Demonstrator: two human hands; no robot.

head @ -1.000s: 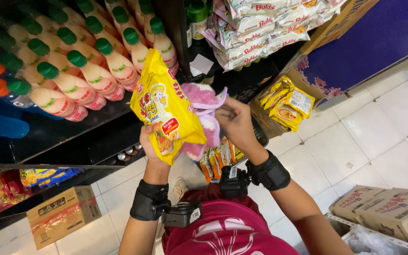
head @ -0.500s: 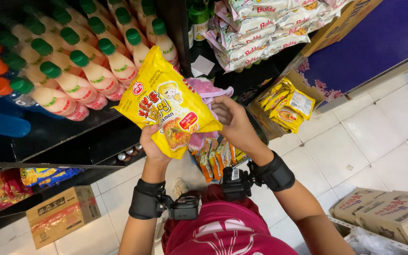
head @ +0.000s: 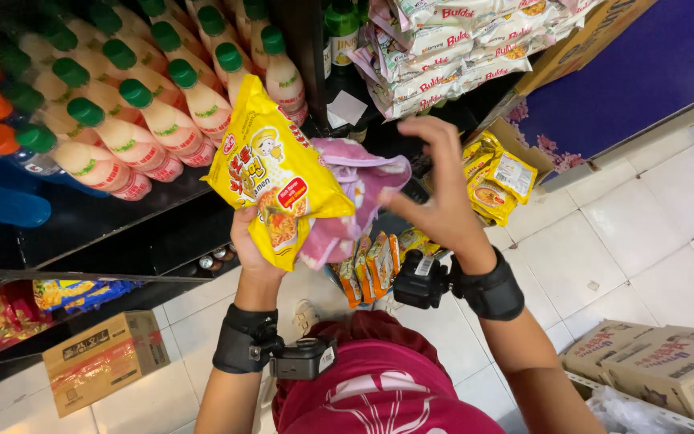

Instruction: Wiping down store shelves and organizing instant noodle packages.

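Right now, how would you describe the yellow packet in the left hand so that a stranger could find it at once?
Look below the shelf of green-capped bottles. There the left hand holds up a yellow packet against a pink cloth. It is the biggest yellow packet, the only one off the shelves.

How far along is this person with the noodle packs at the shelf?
Done: rows of bottles and white packs already sit on the shelves. In hand: the left hand holds a yellow noodle pack with a pink cloth behind it; the right hand is open beside the cloth. Left: more yellow packs lie in an open box, and cartons wait on the floor.
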